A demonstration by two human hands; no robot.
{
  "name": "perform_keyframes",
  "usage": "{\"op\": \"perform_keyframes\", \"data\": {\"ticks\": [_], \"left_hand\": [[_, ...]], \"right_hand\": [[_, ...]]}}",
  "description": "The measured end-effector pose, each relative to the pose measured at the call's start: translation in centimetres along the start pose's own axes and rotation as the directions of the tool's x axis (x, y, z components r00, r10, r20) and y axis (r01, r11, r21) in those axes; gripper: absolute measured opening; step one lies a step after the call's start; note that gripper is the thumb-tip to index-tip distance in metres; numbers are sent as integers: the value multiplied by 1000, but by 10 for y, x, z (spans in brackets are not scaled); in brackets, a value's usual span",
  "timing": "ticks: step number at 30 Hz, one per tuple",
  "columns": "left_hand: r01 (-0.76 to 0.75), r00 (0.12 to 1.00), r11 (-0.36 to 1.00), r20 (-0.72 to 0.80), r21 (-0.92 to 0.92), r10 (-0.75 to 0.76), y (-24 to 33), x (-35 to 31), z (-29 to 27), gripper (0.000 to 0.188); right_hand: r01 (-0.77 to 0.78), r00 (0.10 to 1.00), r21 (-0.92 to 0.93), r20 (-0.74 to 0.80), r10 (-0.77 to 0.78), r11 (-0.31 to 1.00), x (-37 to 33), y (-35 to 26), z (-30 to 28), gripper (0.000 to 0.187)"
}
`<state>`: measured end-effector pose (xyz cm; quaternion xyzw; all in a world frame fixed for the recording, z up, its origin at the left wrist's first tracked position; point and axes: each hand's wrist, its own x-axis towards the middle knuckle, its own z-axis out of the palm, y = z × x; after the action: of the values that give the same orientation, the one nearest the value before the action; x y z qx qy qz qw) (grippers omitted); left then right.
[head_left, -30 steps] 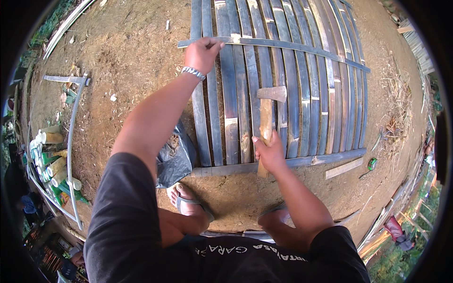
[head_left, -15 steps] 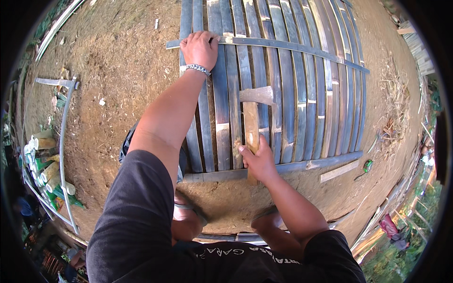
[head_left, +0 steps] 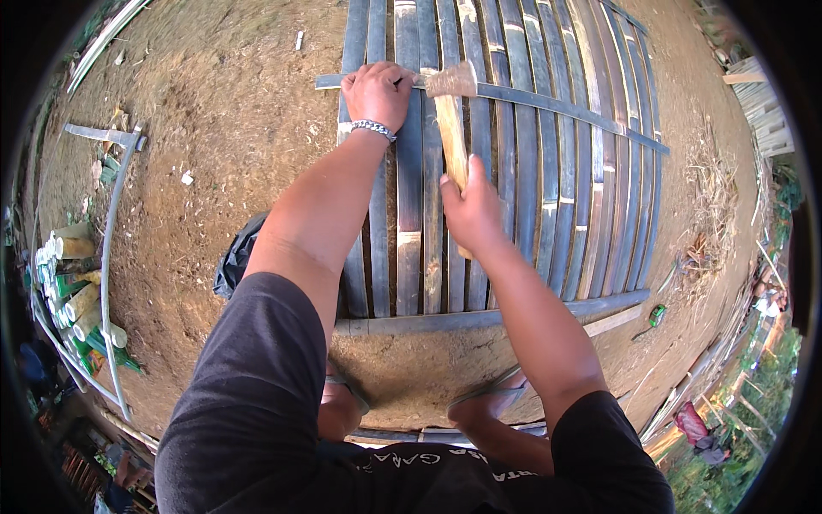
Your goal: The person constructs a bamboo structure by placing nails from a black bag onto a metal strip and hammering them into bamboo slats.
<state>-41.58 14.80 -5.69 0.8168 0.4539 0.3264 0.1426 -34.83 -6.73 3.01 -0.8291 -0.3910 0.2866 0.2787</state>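
My left hand (head_left: 378,96), a chain bracelet on its wrist, rests closed on a dark bamboo cross strip (head_left: 535,99). Its fingertips are pinched together, and whatever they hold is too small or hidden to make out. Wrapped round the wooden handle of a hatchet (head_left: 451,137) is my right hand (head_left: 473,210). The hatchet's metal head is over the strip, its blunt end close beside my left fingertips; contact cannot be told. Under the strip lies a panel of long bamboo slats (head_left: 524,188), side by side with narrow gaps.
A bamboo crosspiece (head_left: 411,323) runs along the panel's near end, by my feet. Beyond its right corner lie a pale flat stick (head_left: 613,321) and a small green object (head_left: 657,315). A black plastic bag (head_left: 237,257) and a pile of cut bamboo pieces (head_left: 77,300) are at left.
My right hand has carried the hatchet forward, from above the slats to the cross strip beside my left fingers. My left hand keeps its place on the strip; the view has shifted slightly.
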Motion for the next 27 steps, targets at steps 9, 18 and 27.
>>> {"op": "perform_keyframes", "data": {"ticks": [9, 18, 27], "left_hand": [[9, 1000, 1000, -18, -29, -10, -1, -3, 3, 11], [18, 1000, 999, -19, -49, -19, -4, -4, 3, 10], [73, 992, 994, 110, -78, -64, 3, 1, -12, 10]], "right_hand": [[142, 983, -113, -101, -154, 983, 34, -31, -7, 45], [116, 987, -171, -93, -133, 978, 37, -31, -7, 51], [24, 999, -212, -43, -34, 977, 32, 5, -5, 50]]}}
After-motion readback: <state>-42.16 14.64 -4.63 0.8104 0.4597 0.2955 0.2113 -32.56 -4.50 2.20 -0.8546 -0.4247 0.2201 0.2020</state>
